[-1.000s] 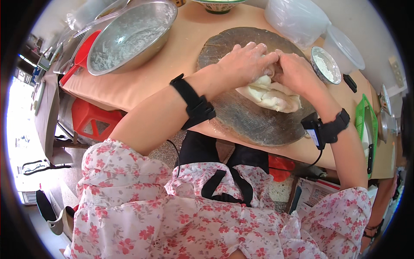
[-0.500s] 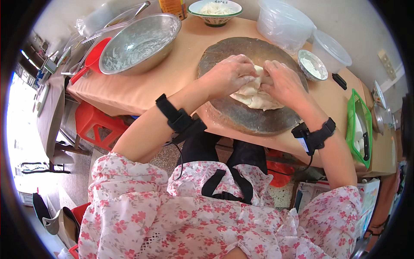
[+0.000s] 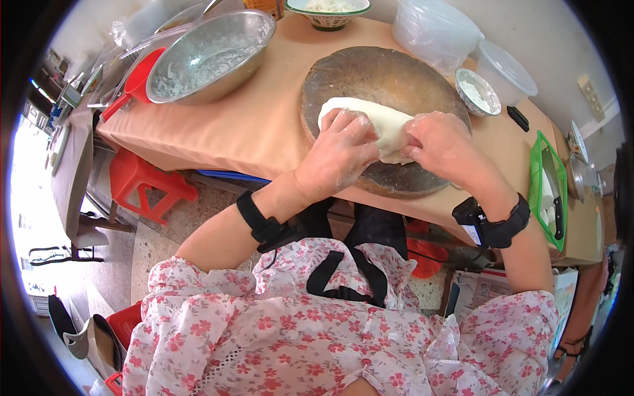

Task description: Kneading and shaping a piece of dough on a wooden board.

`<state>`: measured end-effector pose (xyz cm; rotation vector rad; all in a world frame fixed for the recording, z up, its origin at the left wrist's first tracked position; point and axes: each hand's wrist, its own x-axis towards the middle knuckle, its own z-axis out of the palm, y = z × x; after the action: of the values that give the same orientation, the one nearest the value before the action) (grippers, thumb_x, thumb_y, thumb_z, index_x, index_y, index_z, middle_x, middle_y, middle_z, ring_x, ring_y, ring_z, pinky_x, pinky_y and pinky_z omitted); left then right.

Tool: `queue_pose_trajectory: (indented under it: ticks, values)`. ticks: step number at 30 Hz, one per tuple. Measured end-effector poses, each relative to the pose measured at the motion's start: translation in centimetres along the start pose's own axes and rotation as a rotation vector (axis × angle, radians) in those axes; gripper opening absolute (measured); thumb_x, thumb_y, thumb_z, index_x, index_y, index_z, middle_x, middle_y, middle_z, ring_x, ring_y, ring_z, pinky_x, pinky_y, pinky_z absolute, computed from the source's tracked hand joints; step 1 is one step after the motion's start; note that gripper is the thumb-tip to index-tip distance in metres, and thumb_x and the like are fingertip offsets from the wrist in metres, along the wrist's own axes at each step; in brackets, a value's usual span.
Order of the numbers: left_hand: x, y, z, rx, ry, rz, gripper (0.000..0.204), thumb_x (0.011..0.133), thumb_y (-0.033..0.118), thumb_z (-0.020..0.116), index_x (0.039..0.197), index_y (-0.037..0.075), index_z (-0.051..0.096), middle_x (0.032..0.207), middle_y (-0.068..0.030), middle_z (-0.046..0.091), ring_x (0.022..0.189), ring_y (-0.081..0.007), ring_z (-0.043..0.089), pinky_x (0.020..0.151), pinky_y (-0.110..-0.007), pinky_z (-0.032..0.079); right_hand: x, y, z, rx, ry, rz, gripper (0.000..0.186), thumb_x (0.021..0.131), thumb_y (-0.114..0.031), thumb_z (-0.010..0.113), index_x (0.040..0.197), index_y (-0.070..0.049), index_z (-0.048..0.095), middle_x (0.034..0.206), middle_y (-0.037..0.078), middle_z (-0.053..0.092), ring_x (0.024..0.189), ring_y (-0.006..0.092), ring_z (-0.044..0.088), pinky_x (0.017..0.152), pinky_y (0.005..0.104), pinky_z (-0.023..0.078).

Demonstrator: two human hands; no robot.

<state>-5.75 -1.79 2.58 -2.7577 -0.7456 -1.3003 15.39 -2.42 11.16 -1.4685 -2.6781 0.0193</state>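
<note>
So the white dough (image 3: 391, 124) is a smooth, fat roll lying across the near half of a round wooden chopping board (image 3: 340, 72). Left hand (image 3: 340, 153) has its fingers curled over the near left side, pinching it, and the right hand (image 3: 439, 142) is bunched up gripping the right end. A little bowl of white powder (image 3: 464, 100) sits just beside the board, and a powder-streaked steel mixing bowl (image 3: 244, 74) is way over left.
</note>
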Motion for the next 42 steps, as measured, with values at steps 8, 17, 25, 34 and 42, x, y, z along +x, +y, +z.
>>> queue_pose_trajectory:
  ticks: [8, 17, 25, 34, 42]
  values:
    - [0.3, -1.2, 1.1, 0.052, -0.007, 0.079, 0.016, 0.066, 0.010, 0.068, 0.081, 0.014, 0.065, 0.102, -0.0056, 0.053, 0.103, -0.0285, 0.050, 0.094, -0.045, 0.035, 0.3, -0.2, 1.7, -0.138, 0.038, -0.025, 0.011, 0.075, -0.015, 0.070, 0.073, -0.005, 0.068, 0.075, 0.015, 0.067, 0.077, 0.0321, 0.068, 0.068, 0.0413, 0.054]
    - [3.3, -3.9, 1.8, 0.065, -0.091, 0.063, 0.013, 0.070, 0.012, 0.071, 0.078, 0.014, 0.060, 0.104, -0.0071, 0.051, 0.105, -0.0303, 0.049, 0.092, -0.046, 0.037, 3.3, 1.9, 2.6, -0.160, 0.068, 0.022, 0.011, 0.074, -0.016, 0.070, 0.074, -0.005, 0.069, 0.076, 0.016, 0.068, 0.073, 0.0330, 0.069, 0.067, 0.0406, 0.055]
    - [7.0, -7.0, 3.4, 0.021, -0.168, -0.103, 0.012, 0.079, 0.012, 0.070, 0.088, 0.013, 0.062, 0.106, -0.0038, 0.053, 0.103, -0.0259, 0.051, 0.086, -0.041, 0.040, 6.4, 4.8, 0.9, 0.012, -0.092, 0.230, 0.026, 0.076, -0.028, 0.076, 0.083, -0.004, 0.069, 0.083, 0.017, 0.069, 0.086, 0.0355, 0.067, 0.074, 0.0457, 0.052]
    - [5.2, -7.0, 3.9, 0.013, -0.097, -0.151, 0.016, 0.083, 0.018, 0.069, 0.098, 0.016, 0.064, 0.117, -0.0041, 0.055, 0.114, -0.0286, 0.050, 0.094, -0.045, 0.038, 4.6, 3.7, 3.0, 0.050, 0.089, 0.290, 0.026, 0.081, -0.023, 0.072, 0.094, -0.004, 0.060, 0.101, 0.015, 0.065, 0.098, 0.0349, 0.062, 0.078, 0.0465, 0.049]
    - [0.2, -2.9, 1.6, 0.214, -0.246, -0.297, 0.055, 0.084, 0.038, 0.068, 0.136, 0.029, 0.054, 0.155, -0.0056, 0.031, 0.144, -0.0355, 0.024, 0.107, -0.060, 0.028, -1.9, 2.5, 6.8, 0.116, 0.445, 0.152, 0.039, 0.086, -0.014, 0.065, 0.122, -0.003, 0.055, 0.126, 0.017, 0.051, 0.115, 0.0376, 0.050, 0.094, 0.0468, 0.044]
